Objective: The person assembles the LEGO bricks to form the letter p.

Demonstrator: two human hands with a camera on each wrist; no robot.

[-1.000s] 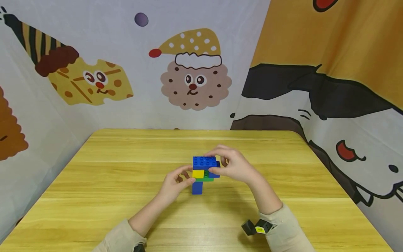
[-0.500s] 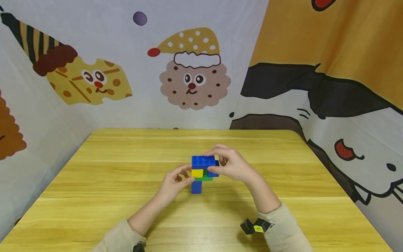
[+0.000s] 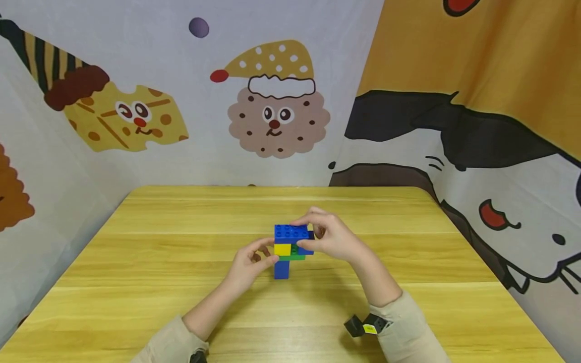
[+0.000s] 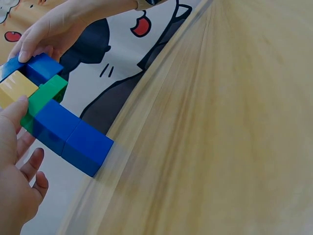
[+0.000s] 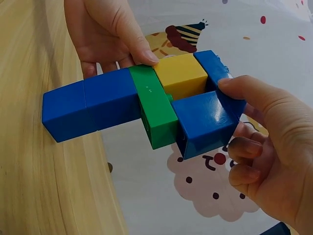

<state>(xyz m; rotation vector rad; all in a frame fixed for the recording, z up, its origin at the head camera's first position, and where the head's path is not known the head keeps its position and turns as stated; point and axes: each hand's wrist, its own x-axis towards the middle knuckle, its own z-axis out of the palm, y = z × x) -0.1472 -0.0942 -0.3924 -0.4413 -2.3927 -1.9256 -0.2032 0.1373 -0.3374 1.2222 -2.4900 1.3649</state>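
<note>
A small tower of toy building bricks stands upright on the table. Its base is a column of two blue bricks [image 5: 93, 105], with a green brick [image 5: 155, 110] across it. Side by side on the green one sit a yellow brick [image 3: 282, 249] and a blue brick [image 5: 205, 120]. A studded blue brick [image 3: 290, 232] caps them. My left hand [image 3: 248, 264] pinches the tower at the green and yellow level, its thumb where the two meet. From the right, my right hand [image 3: 333, 237] grips the top blue brick between thumb and fingers; the fingers' far side is partly hidden.
The wooden table [image 3: 159, 282] spreads around the tower. Behind it hangs a cloth backdrop [image 3: 172, 55] printed with cartoon figures. A black wrist camera [image 3: 363, 325] is strapped at the right sleeve.
</note>
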